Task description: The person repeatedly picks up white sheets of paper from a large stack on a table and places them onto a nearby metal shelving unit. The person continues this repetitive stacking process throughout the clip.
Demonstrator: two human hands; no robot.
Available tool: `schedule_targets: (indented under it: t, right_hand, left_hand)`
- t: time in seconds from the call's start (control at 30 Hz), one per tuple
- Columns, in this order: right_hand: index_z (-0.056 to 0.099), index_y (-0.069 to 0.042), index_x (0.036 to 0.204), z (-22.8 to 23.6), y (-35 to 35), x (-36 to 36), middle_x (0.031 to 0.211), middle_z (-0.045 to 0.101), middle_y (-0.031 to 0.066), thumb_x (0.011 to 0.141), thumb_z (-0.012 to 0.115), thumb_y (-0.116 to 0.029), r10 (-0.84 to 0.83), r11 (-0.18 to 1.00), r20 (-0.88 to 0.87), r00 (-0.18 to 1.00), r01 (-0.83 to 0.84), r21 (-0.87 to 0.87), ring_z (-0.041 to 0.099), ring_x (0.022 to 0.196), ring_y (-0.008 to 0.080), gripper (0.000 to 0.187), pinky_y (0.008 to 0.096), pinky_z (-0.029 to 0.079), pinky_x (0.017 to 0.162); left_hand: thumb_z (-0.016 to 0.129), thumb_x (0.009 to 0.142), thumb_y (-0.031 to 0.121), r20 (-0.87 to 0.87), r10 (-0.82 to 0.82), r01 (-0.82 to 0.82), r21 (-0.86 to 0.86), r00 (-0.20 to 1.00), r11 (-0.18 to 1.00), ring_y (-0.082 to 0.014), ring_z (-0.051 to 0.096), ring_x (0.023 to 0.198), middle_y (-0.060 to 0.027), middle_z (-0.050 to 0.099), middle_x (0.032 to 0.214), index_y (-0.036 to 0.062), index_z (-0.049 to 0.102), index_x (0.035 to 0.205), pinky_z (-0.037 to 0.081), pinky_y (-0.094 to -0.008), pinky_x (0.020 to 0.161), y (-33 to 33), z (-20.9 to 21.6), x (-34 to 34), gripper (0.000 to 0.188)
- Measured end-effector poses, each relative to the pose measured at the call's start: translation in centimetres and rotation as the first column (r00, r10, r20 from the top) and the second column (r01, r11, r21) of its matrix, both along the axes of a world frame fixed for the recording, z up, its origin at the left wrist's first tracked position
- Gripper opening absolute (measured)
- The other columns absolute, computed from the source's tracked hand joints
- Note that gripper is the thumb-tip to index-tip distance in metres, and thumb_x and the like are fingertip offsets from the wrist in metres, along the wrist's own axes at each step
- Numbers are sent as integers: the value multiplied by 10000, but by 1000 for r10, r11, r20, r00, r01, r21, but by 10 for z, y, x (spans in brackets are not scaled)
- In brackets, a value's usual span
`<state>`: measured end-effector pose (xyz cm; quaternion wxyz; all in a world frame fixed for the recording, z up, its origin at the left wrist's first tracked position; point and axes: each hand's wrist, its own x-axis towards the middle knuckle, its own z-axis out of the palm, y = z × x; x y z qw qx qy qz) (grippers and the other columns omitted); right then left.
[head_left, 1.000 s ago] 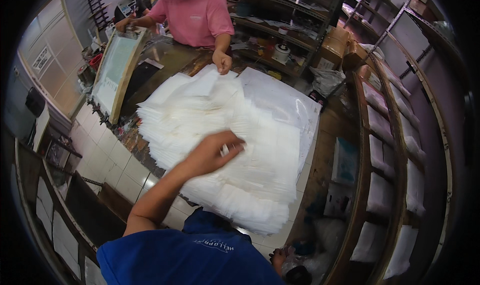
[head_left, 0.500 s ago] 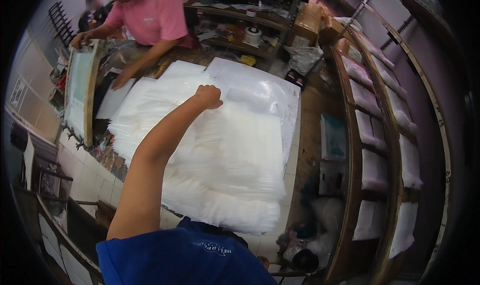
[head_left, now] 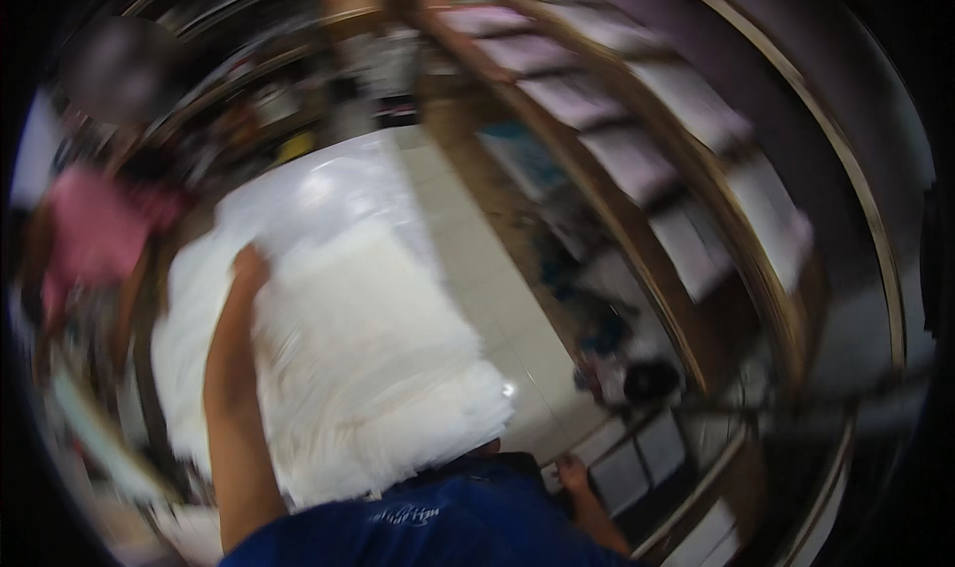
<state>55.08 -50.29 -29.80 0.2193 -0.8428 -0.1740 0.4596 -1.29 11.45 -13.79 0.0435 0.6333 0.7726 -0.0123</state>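
A broad layered spread of thin white sheets or bags (head_left: 358, 338) covers the work surface in front of me. My left hand (head_left: 251, 266) rests on its far left part, fingers curled in, with the arm stretched across the sheets; blur hides what lies in them. Beyond the spread is a smooth, shiny pale sheet (head_left: 323, 191). My right hand (head_left: 572, 472) is low at my right side, close to a dark-framed rack (head_left: 637, 443) with pale panels. Motion smears its fingers, and nothing held can be made out.
Long wooden racks (head_left: 597, 164) bearing white packs run along the right. Tiled floor (head_left: 492, 298) lies between them and the sheets. At the far left stands a co-worker in a pink shirt (head_left: 95, 224), near a pale framed screen (head_left: 95, 428). Cluttered shelves (head_left: 269, 85) stand behind.
My view has swung right, so the sheets and the co-worker shift left. My left hand stays on the sheets. My right hand and forearm now show more fully at the lower right.
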Motion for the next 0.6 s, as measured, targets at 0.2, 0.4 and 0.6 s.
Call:
schedule_targets:
  t: [0.2,0.4,0.6]
  right_hand:
    - [642,-26,1087,21,-6,-13,1015,668,192,889,556,-352,115,993,257,960,-108,-42,648,952,332,391,394,498,855]
    - [617,-16,1051,58,39,-24,933,645,131,900,601,-244,-298,898,142,944,227,376,634,805,205,273,335,521,722]
    - [480,-53,1296,202,138,-40,962,597,99,912,609,-142,-144,656,-48,988,132,743,597,747,168,415,312,513,690]
  left_hand:
    - [563,854,311,-361,-426,362,-233,830,903,-349,633,955,-196,661,997,-48,638,966,503,-449,817,67,-53,-102,384]
    - [528,844,195,-246,-415,440,51,876,897,-388,648,904,-222,666,945,-11,599,944,509,-476,752,37,35,58,240]
    - [547,840,49,137,-905,850,312,403,425,-430,576,674,-263,594,747,-55,558,885,454,-459,608,-132,103,268,114]
